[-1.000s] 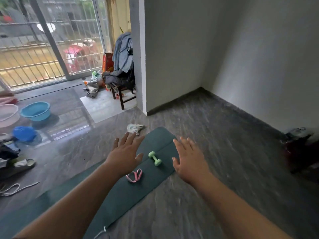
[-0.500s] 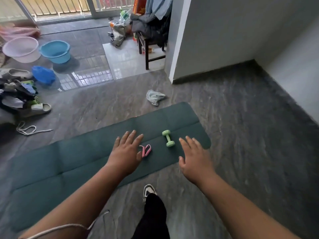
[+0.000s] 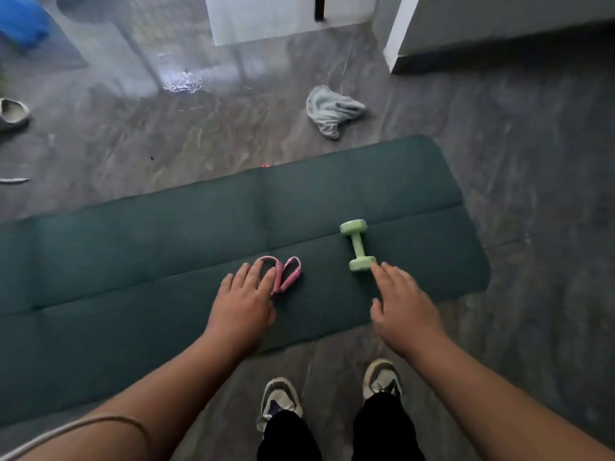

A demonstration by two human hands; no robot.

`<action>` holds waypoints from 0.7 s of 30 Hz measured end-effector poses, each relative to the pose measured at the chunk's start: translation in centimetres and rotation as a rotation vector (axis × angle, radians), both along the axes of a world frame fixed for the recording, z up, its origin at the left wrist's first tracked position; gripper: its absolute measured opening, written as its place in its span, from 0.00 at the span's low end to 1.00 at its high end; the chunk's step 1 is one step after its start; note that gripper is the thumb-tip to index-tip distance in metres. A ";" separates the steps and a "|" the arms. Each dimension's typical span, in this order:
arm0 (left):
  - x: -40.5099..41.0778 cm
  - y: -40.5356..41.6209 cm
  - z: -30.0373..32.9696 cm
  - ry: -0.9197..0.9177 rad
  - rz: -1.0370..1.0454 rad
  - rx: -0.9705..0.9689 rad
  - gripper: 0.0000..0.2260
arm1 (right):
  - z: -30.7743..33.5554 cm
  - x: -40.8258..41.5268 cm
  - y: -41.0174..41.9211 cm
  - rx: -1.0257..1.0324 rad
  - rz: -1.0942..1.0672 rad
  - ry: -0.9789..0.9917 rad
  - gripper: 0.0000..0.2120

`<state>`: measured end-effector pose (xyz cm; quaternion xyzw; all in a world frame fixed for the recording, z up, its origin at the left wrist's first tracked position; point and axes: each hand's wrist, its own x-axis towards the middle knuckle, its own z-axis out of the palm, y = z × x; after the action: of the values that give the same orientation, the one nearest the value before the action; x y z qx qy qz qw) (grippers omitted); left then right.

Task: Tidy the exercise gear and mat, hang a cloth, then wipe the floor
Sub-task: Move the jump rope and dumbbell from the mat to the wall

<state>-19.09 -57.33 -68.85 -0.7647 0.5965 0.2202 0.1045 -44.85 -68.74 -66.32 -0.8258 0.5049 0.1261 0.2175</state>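
A dark green exercise mat (image 3: 166, 247) lies flat across the grey floor. On it rest a pale green dumbbell (image 3: 358, 245) and a pink looped band (image 3: 283, 273). My left hand (image 3: 243, 304) hovers with fingers spread, its fingertips at the left loop of the pink band. My right hand (image 3: 401, 307) reaches out with straight fingers, its tips right beside the near end of the dumbbell. Neither hand holds anything. A crumpled light grey cloth (image 3: 331, 111) lies on the floor beyond the mat's far edge.
My two shoes (image 3: 382, 377) stand on the floor just at the mat's near edge. A blue object (image 3: 23, 19) lies at the far left, a slipper (image 3: 13, 113) at the left edge. A white wall corner (image 3: 394, 34) rises at the far right.
The view has tilted down and moved closer to the mat. Both hands have come down toward the mat, left to the pink band, right to the dumbbell.
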 end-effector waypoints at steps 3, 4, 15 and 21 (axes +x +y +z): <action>-0.7 -1.3 -12.0 0.021 0.073 -0.030 0.29 | -12.6 -0.2 -3.0 -0.021 0.113 0.030 0.30; -0.8 -1.9 -15.4 0.003 0.080 -0.047 0.29 | -16.2 -0.1 -4.2 -0.043 0.150 0.052 0.30; 0.2 -3.9 -32.7 -0.046 0.083 0.061 0.35 | -33.0 2.0 -11.1 -0.114 0.156 0.205 0.25; 1.7 -4.1 -33.6 -0.081 0.041 0.099 0.31 | -32.9 4.5 -12.0 0.064 -0.206 0.073 0.19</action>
<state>-17.38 -61.38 -102.46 -0.7789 0.5645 0.2203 0.1617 -40.38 -80.70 -99.18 -0.7568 0.5906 0.1492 0.2370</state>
